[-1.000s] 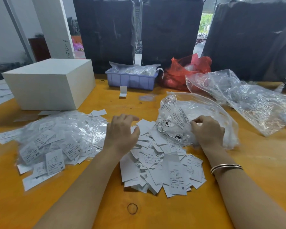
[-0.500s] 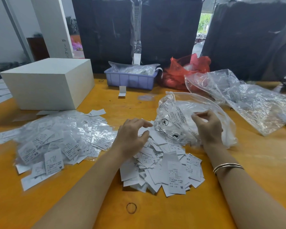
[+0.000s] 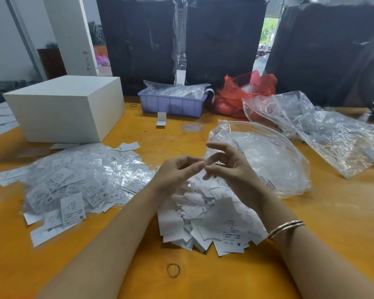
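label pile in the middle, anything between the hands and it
Nothing visible does. The left hand and right hand hover directly over the label pile, fingertips close together. The clear bag lies beyond the pile, to the right, not between hands and labels.

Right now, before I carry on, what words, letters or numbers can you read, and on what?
"XS": left-pile tag.
"XL": second left-pile tag.
"M": third left-pile tag.
"M": middle-pile tag, near edge.
"XS": second middle-pile tag, farther back.
Too small or blurred: the tags' fine print, the print on the clear bag, the handwriting on the white post.
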`<state>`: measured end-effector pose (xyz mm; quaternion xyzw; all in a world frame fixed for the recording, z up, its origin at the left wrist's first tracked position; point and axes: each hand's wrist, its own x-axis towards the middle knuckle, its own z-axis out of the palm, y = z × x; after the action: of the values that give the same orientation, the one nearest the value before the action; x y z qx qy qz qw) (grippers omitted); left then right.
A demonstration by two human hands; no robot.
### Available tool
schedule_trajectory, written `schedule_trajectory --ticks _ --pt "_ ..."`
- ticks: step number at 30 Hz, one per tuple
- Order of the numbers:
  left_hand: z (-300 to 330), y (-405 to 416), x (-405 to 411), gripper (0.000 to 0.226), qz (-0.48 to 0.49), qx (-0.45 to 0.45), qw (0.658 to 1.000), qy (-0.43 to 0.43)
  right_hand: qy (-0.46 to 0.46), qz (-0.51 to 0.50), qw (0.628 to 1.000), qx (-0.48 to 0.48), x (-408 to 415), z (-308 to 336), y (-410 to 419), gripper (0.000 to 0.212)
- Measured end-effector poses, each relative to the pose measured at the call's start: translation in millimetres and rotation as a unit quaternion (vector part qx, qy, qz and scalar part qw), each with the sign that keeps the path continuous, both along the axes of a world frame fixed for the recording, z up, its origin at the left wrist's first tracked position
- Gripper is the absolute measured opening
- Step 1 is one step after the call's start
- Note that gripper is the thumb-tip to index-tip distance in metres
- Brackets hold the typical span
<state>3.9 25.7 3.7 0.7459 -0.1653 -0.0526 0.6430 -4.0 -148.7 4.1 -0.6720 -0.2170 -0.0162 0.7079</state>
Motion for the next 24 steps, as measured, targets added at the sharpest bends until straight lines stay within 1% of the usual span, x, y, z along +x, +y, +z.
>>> schedule_trajectory --ticks 2,4,5,6,8,9,11,13,15,16,18,20,23,24 --pt "0 2 1 0.007 0.028 -0.040 0.999 0.005 0.004 -0.014 1.000 -0.014 -1 -2 4 0.046" --pt "0 4 4 0.004 0.063 -0.080 0.995 0.008 -0.001 -0.034 0.997 -0.073 0 -3 3 0.043" --pt "0 5 6 0.003 0.079 -0.100 0.992 0.011 -0.019 -0.038 0.990 -0.135 0 -2 0 0.040" --pt "1 6 7 0.003 0.093 -0.119 0.988 0.012 -0.052 -0.036 0.973 -0.221 0 -2 -3 0.036" --pt "2 8 9 0.004 0.121 -0.145 0.982 0.010 -0.126 -0.028 0.911 -0.391 -1 -3 -8 0.029" --pt "1 8 10 0.005 0.134 -0.151 0.979 0.011 -0.152 -0.026 0.883 -0.444 -2 -3 -9 0.028" --pt "0 8 10 0.008 0.153 -0.157 0.976 0.014 -0.184 -0.028 0.850 -0.493 -3 -2 -9 0.027" --pt "-1 8 11 0.013 0.161 -0.158 0.974 0.017 -0.214 -0.035 0.834 -0.507 -2 -1 -8 0.019" --pt "-1 8 12 0.016 0.163 -0.157 0.974 0.016 -0.224 -0.036 0.841 -0.491 -2 0 -9 0.010" --pt "-2 8 13 0.017 0.163 -0.157 0.974 0.014 -0.220 -0.038 0.850 -0.477 -2 0 -10 0.008" --pt "-3 9 14 0.015 0.160 -0.159 0.974 0.009 -0.193 -0.055 0.880 -0.431 0 1 -13 0.002" --pt "-5 9 14 0.009 0.155 -0.164 0.974 0.003 -0.160 -0.082 0.908 -0.378 0 1 -15 0.005" --pt "-6 9 15 0.006 0.156 -0.162 0.974 -0.002 -0.132 -0.100 0.922 -0.350 2 0 -13 0.012" --pt "-6 9 15 0.006 0.157 -0.160 0.974 -0.001 -0.119 -0.108 0.933 -0.322 2 0 -11 0.013"
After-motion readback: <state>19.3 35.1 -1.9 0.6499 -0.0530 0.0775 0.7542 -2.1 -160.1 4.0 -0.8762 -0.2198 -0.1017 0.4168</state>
